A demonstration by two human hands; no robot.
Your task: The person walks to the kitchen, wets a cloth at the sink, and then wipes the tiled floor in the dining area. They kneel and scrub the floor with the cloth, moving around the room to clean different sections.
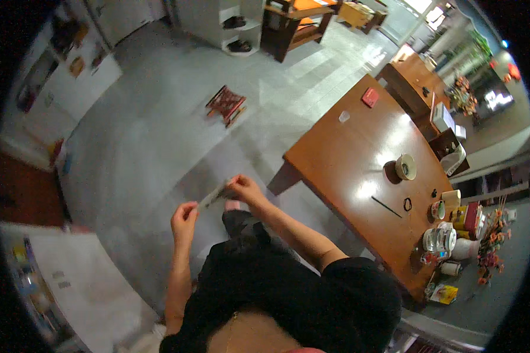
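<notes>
My left hand (185,217) pinches one end of a thin, pale strip (213,197), and my right hand (246,190) pinches its other end. The strip stretches slantwise between them above the floor, with dark marks or patches along it. Blur hides what it is made of. Both hands are held out in front of my body, left of the wooden table (331,150). Below the right hand, part of my leg and foot shows.
A small folding stool (226,105) stands on the grey floor ahead. The table bears a bowl (406,167), a thin dark stick (386,207), a black loop (407,204), a red box (370,97) and a clear plastic jar (437,239). White cabinets (70,282) stand at left.
</notes>
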